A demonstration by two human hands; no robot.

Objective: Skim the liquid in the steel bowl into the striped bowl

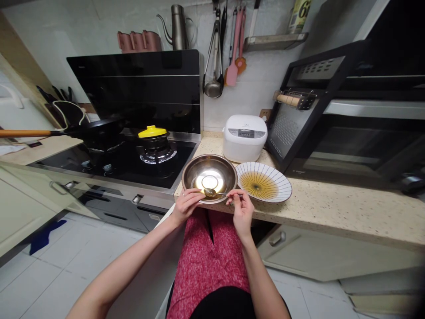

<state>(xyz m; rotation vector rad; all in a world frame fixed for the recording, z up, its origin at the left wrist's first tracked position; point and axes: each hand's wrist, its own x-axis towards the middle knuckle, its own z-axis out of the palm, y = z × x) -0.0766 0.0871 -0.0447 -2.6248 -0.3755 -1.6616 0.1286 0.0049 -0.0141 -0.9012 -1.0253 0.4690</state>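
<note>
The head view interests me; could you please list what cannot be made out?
Head view: part of the spoon handle, covered by the right hand.
Head view: part of the near rim of the bowl, behind the left hand.
Head view: outer end of the pan handle, cut off by the left edge.
Head view: anything beneath the yellow lid, which covers it.
Head view: digits on the cooker display, too small.

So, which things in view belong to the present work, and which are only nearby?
In use:
spoon, held in the right hand
metal bowl, left hand at its near rim
probably the plate with amber liquid, beside the bowl

Only nearby:
rice cooker
yellow-lidded pot
pan
kettle
pink cups
pink spatula
</note>
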